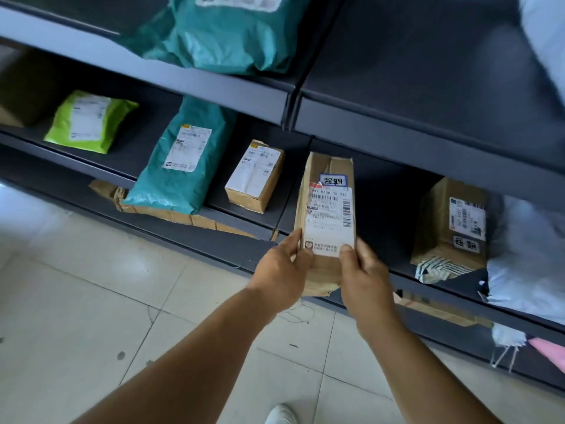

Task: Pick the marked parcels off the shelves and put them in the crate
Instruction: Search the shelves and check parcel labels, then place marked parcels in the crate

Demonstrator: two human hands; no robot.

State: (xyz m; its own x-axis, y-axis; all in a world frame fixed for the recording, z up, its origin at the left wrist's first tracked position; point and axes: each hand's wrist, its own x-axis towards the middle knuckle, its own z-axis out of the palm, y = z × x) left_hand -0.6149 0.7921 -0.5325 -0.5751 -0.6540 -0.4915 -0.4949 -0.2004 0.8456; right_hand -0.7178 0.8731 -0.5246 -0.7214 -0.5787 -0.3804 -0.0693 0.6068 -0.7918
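Both hands, the left hand [282, 267] and the right hand [362, 272], are pinching only the bottom end of the marked cardboard box [327, 215] at 12 o'clock before the shelf [397, 267], so it might tip and fall.

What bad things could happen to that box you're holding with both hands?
1. Both the left hand and right hand pinch only the near end of the long cardboard box, so its far end might tip and slip out.
2. Its bottom corner looks torn and crumpled, so it could perhaps split open.
3. No crate is in view, so you must turn while carrying it and could bump the shelf edge.
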